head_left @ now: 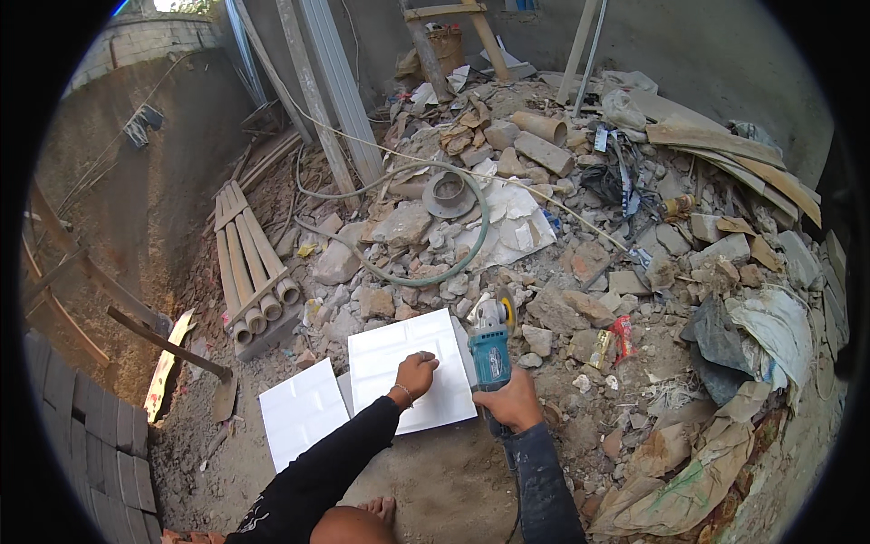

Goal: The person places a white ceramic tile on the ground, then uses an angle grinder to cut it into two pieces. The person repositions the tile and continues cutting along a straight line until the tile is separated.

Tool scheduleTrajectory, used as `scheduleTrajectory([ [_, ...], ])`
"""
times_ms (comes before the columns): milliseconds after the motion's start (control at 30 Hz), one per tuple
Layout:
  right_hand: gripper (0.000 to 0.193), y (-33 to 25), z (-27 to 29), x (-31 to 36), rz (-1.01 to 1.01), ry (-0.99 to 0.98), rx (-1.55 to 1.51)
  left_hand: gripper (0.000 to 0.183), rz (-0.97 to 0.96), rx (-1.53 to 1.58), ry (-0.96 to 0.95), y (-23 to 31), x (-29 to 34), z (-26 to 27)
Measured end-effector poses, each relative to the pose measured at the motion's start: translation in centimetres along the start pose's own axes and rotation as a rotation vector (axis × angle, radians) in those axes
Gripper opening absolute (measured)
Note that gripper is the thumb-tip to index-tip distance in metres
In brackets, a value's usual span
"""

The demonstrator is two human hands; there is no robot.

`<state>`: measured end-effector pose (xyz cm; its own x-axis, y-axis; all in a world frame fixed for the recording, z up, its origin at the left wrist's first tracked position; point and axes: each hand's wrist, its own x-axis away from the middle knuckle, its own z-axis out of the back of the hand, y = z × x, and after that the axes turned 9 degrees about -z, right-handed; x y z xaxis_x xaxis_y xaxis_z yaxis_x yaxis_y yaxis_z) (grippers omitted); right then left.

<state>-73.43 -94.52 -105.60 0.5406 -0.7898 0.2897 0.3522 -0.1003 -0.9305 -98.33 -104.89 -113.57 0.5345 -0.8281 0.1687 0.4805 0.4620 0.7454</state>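
My right hand (513, 401) is wrapped round the body of a teal angle grinder (490, 355). The grinder points away from me, with a yellow-rimmed disc (507, 309) at its far end beside the tile's right edge. Over a large white tile (390, 341) my left hand (416, 374) is closed, its fingers curled; whatever they may hold is too small to make out. A second white tile (304, 412) lies to the left, partly behind my left forearm. The grinder's cord runs down beside my right sleeve.
Broken concrete and stone rubble (544, 313) spread ahead and to the right. A green hose (485, 231) loops over them. Bamboo poles (243, 263) and a hoe (224, 392) lie left, near stacked grey blocks (86, 435). Torn sacks (689, 480) lie at right.
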Motion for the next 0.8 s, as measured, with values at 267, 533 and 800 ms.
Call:
scheduleTrajectory([
  [267,0.054,0.5,-8.2,-8.7,-0.069,-0.030,0.073,0.035,0.253,0.841,-0.254,4.8,-0.9,1.6],
  [533,0.070,2.8,-12.3,-11.8,-0.162,-0.041,0.101,0.038,0.288,0.816,-0.200,2.1,-5.3,2.2],
  [800,0.057,1.2,-13.3,-12.5,-0.304,-0.079,0.081,0.035,0.328,0.797,-0.132,3.0,-7.8,2.6],
])
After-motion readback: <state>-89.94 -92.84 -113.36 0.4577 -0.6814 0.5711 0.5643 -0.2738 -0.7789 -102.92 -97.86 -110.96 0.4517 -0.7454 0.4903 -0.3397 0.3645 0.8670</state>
